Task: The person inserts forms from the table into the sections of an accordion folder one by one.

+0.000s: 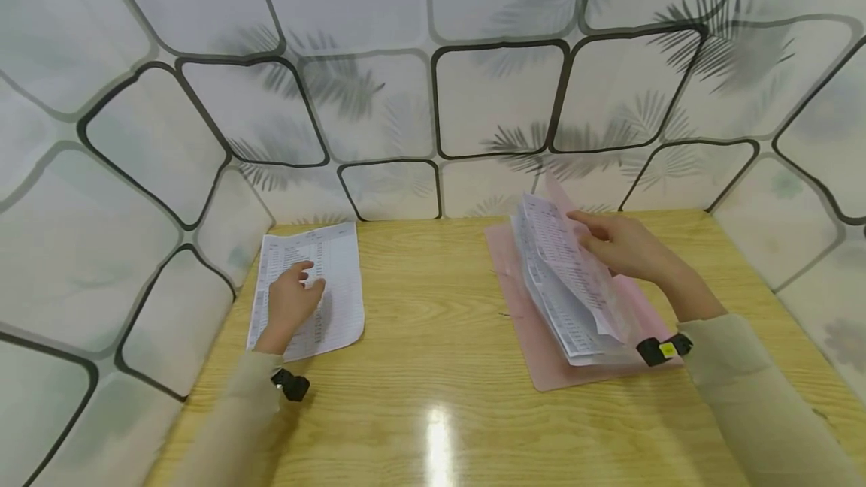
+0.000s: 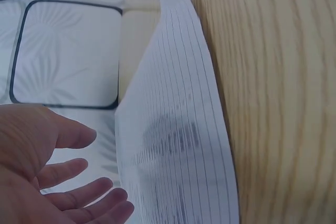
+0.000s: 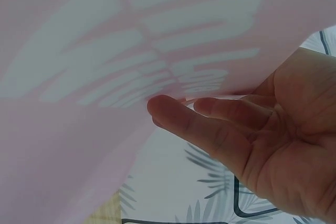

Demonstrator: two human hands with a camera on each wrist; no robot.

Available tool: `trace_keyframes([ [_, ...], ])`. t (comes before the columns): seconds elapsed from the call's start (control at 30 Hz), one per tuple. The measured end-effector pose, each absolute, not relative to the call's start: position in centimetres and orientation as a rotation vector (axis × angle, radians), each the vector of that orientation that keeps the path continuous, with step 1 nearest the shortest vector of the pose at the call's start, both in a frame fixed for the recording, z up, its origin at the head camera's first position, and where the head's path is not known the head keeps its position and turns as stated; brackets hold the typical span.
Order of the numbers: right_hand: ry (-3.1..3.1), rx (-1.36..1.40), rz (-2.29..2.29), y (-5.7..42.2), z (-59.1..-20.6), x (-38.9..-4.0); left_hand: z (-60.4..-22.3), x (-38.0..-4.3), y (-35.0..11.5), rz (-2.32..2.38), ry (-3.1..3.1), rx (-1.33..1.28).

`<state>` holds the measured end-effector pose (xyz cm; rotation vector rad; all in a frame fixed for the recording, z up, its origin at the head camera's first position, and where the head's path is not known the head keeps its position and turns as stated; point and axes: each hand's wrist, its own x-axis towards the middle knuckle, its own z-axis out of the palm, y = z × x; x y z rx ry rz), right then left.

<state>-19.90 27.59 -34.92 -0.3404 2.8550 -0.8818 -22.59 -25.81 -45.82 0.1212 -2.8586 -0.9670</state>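
Observation:
On the left of the table lies a printed sheet of paper (image 1: pixel 341 284) ruled in rows. Above it hovers my left hand (image 1: pixel 292 305), fingers loosely bent and holding nothing. The left wrist view shows that hand (image 2: pixel 68 177) beside the sheet (image 2: pixel 178 103), apart from it. To the right is a pink folder (image 1: pixel 517 307), spread open, with several printed sheets (image 1: pixel 551 307) standing tilted inside. My right hand (image 1: pixel 625 246) pinches the edge of its raised, see-through pink cover. Close up, the cover (image 3: pixel 68 145) fills much of the right wrist view, its edge at my fingertips (image 3: pixel 163 108).
The wooden table (image 1: pixel 426 307) runs between the sheet and the folder. Patterned white wall covering (image 1: pixel 386 111) with dark outlines and leaf prints encloses the back and both sides. A bright light reflection (image 1: pixel 438 442) shows on the front of the table.

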Motion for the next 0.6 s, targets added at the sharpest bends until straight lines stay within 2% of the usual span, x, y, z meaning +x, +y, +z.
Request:
trace_keyframes([
  [0.33, 2.857, -0.340, -0.878, 27.6, -34.9, -19.8, -45.6, -21.2, -28.5, -0.750, -2.960, 0.453],
  [0.6, 2.858, -0.342, -0.877, 27.6, -34.9, -19.8, -45.8, -20.9, -29.7, -0.671, -3.002, 0.525],
])
